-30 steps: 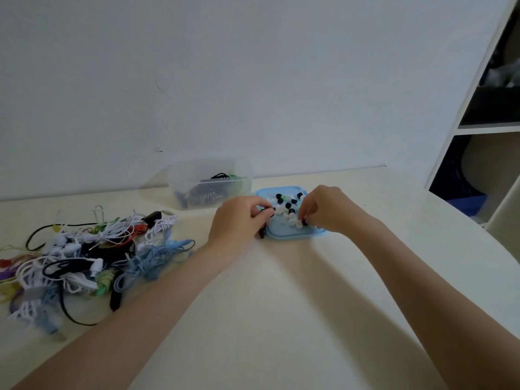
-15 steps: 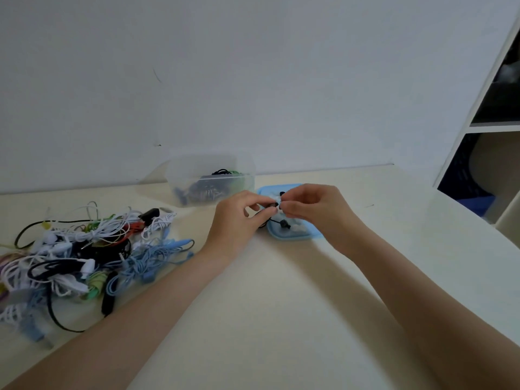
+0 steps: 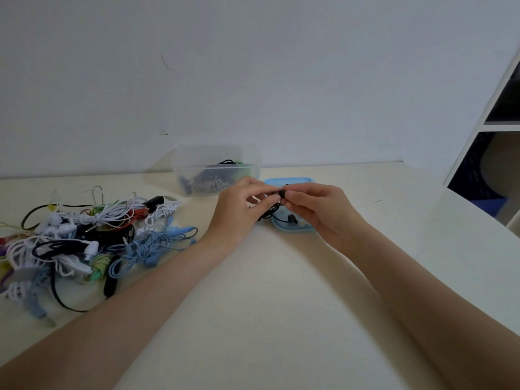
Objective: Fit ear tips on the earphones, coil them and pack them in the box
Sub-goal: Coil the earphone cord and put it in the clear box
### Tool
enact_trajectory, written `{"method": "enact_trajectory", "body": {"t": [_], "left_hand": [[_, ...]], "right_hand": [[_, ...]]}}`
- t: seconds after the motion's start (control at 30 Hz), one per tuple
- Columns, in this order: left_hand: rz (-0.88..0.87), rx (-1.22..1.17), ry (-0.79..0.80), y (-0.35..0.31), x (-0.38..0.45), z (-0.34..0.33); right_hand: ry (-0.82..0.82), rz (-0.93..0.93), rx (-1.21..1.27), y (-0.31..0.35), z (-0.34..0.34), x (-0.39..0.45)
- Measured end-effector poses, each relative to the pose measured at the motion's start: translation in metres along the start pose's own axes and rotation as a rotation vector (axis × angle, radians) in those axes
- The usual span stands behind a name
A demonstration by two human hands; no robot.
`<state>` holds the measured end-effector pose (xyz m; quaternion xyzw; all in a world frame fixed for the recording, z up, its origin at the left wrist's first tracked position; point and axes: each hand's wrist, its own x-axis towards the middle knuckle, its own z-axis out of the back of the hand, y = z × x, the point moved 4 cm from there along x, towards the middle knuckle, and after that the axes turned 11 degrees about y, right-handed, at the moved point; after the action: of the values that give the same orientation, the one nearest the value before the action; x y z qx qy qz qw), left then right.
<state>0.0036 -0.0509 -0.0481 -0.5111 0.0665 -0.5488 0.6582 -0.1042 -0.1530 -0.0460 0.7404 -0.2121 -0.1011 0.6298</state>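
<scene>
My left hand [image 3: 239, 212] and my right hand [image 3: 318, 209] meet fingertip to fingertip just above the blue lid [image 3: 292, 229] that holds the ear tips. Between them sits a black earbud [image 3: 281, 193]. The left fingers pinch the earbud with its black cable [image 3: 267, 213] hanging below. The right thumb and forefinger pinch a small black ear tip against it. The second black earbud [image 3: 292, 219] dangles over the lid. A clear plastic box [image 3: 215, 170] with coiled earphones inside stands behind my left hand.
A tangled pile of earphones [image 3: 84, 237] in white, blue, black, red and green lies at the left of the cream table [image 3: 267, 305]. A white shelf unit [image 3: 495, 125] stands at the right edge. The wall is close behind the box.
Both hands have lifted from the blue lid and come together; the right hand has brought a black ear tip up to the earbud held by the left.
</scene>
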Motion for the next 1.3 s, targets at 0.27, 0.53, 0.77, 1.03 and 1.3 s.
{"method": "enact_trajectory", "body": {"t": [0.27, 0.53, 0.77, 1.03, 1.3], "left_hand": [[0.048, -0.008, -0.008, 0.001, -0.002, -0.001], [-0.075, 0.108, 0.041, -0.003, -0.004, 0.001], [-0.208, 0.217, 0.066, -0.007, -0.006, 0.006], [-0.223, 0.265, 0.021, -0.007, -0.007, 0.003], [-0.045, 0.115, -0.008, -0.001, -0.006, 0.004]], "right_hand": [[-0.024, -0.008, -0.035, -0.001, -0.001, 0.0], [-0.006, -0.075, -0.005, -0.004, 0.003, -0.002], [0.024, -0.154, 0.107, -0.003, -0.001, -0.006], [0.008, -0.134, 0.121, -0.004, -0.001, -0.005], [-0.022, -0.026, -0.085, -0.004, -0.005, -0.005]]}}
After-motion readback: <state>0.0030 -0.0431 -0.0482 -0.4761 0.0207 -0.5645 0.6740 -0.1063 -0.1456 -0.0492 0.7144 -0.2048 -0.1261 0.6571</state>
